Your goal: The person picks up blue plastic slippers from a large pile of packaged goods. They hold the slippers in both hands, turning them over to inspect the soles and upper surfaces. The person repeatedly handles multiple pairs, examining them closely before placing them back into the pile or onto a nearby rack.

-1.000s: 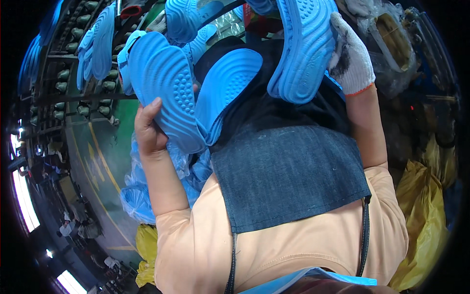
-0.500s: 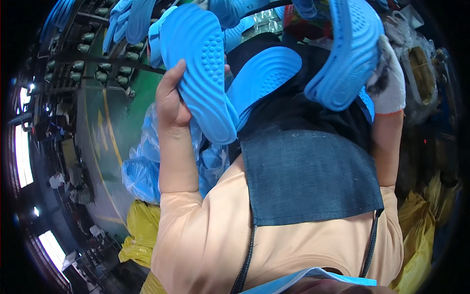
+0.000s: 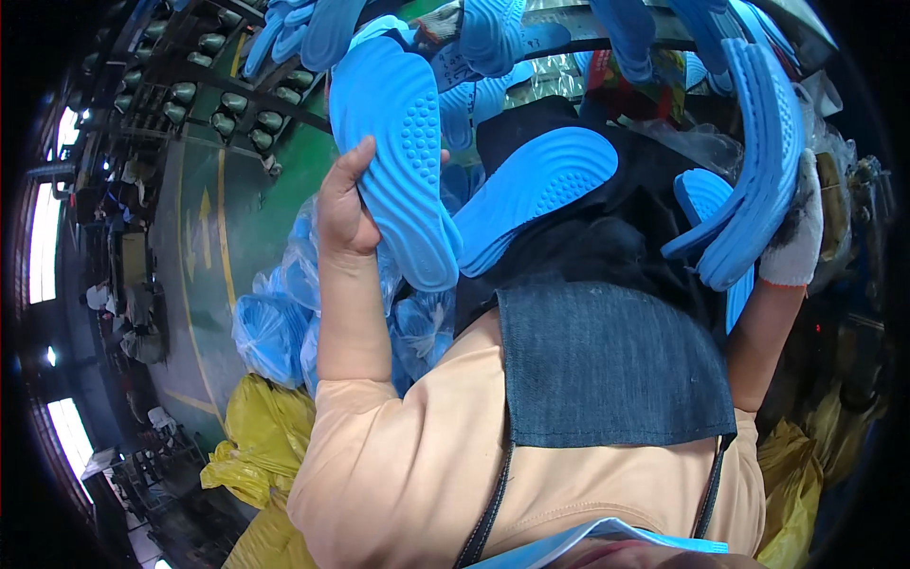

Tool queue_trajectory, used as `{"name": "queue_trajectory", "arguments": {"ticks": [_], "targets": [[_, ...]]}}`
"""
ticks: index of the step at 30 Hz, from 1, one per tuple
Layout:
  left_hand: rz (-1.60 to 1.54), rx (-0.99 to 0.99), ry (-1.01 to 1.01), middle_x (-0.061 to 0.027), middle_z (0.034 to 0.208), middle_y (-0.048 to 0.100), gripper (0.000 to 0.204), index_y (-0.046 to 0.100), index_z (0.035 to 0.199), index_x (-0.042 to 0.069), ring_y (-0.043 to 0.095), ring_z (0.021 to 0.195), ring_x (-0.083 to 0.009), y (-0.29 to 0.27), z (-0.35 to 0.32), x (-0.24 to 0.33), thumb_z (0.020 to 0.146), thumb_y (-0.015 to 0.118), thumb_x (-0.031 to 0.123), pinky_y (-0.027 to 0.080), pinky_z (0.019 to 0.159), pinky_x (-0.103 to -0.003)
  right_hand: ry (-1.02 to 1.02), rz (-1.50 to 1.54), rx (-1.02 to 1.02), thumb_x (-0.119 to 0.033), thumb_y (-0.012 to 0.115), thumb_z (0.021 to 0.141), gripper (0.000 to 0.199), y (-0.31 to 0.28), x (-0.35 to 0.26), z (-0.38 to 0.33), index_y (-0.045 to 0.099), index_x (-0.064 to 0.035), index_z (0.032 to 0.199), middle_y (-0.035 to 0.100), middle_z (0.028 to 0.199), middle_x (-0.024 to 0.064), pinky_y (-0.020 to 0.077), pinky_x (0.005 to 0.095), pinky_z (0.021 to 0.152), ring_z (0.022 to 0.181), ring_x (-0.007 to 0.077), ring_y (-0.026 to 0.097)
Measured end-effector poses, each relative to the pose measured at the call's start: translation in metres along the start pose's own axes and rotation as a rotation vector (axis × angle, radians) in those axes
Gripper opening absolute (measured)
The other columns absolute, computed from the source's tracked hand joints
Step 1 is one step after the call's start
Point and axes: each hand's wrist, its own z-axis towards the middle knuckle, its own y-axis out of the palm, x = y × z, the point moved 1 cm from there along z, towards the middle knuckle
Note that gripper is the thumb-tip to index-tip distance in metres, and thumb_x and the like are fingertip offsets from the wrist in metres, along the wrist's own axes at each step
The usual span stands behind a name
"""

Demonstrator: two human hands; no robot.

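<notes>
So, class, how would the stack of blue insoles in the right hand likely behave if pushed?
The stack of blue insoles would probably flex, since it bows in a curve in the gloved right hand. Its layers might slide apart, as one end splays away from the rest. It's likely fairly light: one hand supports it.

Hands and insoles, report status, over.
Left hand gripping blue insole. Gloved right hand holding insole stack. Between them, another insole over dark lap.

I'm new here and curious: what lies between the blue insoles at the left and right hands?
The head view shows at least one other blue insole there, on the wearer's dark clothing.
</notes>
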Motion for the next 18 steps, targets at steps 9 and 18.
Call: {"name": "queue_trajectory", "arguments": {"ticks": [9,18], "targets": [[0.001,0.044,0.024,-0.0319,0.127,0.052,0.066,0.034,0.136,-0.013,0.058,0.111,-0.042,-0.004,-0.01,-0.005,0.092,0.052,0.033,0.05,0.093,-0.048,0.249,0.016,-0.213,-0.028,0.047,0.1,0.039,0.034,0.018,0.001,0.053,-0.0016,0.129,0.065,0.115,0.0105,0.0535,0.0345,0.087,0.098,0.0205,0.065],[-0.09,-0.004,-0.061,-0.0317,0.125,0.053,0.064,0.034,0.135,-0.015,0.057,0.111,-0.0449,-0.002,-0.002,-0.009,0.093,0.052,0.029,0.051,0.092,-0.052,0.205,0.011,-0.104,-0.029,0.048,0.1,0.039,0.029,0.014,0.003,0.055,-0.0013,0.127,0.066,0.114,0.0122,0.0546,0.0359,0.086,0.097,0.0223,0.066]]}}
